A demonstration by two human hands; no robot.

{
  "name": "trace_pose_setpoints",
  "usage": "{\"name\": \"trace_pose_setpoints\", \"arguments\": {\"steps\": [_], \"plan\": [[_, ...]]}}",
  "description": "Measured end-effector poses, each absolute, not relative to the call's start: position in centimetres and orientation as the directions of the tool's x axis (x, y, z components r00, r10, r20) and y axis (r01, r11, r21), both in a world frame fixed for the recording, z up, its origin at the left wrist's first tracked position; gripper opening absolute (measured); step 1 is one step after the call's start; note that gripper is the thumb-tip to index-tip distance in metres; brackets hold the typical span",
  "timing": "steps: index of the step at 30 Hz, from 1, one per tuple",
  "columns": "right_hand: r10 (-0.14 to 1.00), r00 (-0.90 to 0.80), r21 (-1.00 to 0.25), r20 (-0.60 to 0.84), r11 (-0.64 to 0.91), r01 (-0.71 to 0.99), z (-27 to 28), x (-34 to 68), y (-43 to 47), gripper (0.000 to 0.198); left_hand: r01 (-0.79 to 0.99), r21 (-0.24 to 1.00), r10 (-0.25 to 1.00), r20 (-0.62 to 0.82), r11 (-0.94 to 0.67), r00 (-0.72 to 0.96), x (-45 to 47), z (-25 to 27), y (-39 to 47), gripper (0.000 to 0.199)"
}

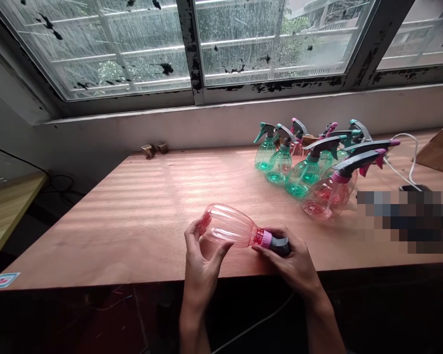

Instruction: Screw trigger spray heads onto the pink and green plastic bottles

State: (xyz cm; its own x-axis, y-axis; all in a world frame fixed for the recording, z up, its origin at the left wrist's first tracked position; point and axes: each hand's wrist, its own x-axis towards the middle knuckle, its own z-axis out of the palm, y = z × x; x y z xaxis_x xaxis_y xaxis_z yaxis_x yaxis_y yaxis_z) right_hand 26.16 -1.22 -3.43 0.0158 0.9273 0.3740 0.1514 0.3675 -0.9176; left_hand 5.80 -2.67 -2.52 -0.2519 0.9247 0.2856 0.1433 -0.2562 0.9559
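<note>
A clear pink spray bottle (pixel 229 226) lies on its side between my two hands, just above the table's front edge. My left hand (pixel 203 260) grips its base, thumb along the near side and fingers behind. At the other end, my right hand (pixel 293 258) is closed around the pink collar and dark grey spray head (pixel 279 246). Part of the spray head is hidden by those fingers. To the right behind the hands stands a group of upright spray bottles, among them a green one (pixel 302 177) and a pink one (pixel 327 196).
The wooden table (pixel 133 226) runs below a window. Two small brown blocks (pixel 147 151) sit at its back left. A cardboard box (pixel 441 150) and a white cable (pixel 413 162) are at the right, near a blurred patch. A sticker (pixel 3 280) marks the front left corner.
</note>
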Motion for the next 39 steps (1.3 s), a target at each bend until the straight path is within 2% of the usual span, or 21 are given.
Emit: {"name": "trace_pose_setpoints", "arguments": {"steps": [5,9,16,20,23,29,33,36,39], "plan": [[0.934,0.034,-0.927,0.355,0.347,0.145,-3.43,26.3,-1.29,0.03,0.158,0.957,0.916,0.28,-0.243,-0.287,5.92,-2.45,-2.59,0.067],[0.948,0.054,-0.946,0.312,0.305,0.113,-3.59,26.44,-1.47,0.031,0.213,0.936,0.9,0.333,-0.279,-0.283,5.9,-2.38,-2.66,0.069],[0.944,0.049,-0.94,0.327,0.319,0.123,-3.23,26.33,-1.34,0.03,0.271,0.915,0.919,0.353,-0.3,-0.178,5.61,-2.03,-2.82,0.092],[0.929,0.033,-0.92,0.368,0.359,0.158,-2.93,26.28,-1.33,0.029,0.157,0.95,0.926,0.301,-0.271,-0.226,5.47,-2.1,-2.82,0.077],[0.938,0.035,-0.929,0.344,0.335,0.157,-2.88,26.35,-1.46,0.03,0.122,0.962,0.923,0.269,-0.244,-0.275,5.5,-2.31,-2.73,0.069],[0.963,0.069,-0.965,0.259,0.254,0.071,-3.38,26.58,-1.49,0.032,0.256,0.913,0.899,0.377,-0.319,-0.222,5.56,-2.5,-2.55,0.072],[0.964,0.054,-0.964,0.258,0.253,0.085,-3.37,26.53,-1.39,0.032,0.327,0.886,0.902,0.398,-0.329,-0.169,5.47,-2.22,-2.63,0.075],[0.956,0.037,-0.952,0.291,0.285,0.11,-3.09,26.4,-1.39,0.031,0.242,0.929,0.929,0.326,-0.281,-0.173,5.34,-2.04,-2.79,0.08],[0.949,0.01,-0.94,0.316,0.312,0.137,-2.95,26.32,-1.43,0.031,0.118,0.968,0.939,0.244,-0.221,-0.241,5.29,-2.09,-2.8,0.075]]}}
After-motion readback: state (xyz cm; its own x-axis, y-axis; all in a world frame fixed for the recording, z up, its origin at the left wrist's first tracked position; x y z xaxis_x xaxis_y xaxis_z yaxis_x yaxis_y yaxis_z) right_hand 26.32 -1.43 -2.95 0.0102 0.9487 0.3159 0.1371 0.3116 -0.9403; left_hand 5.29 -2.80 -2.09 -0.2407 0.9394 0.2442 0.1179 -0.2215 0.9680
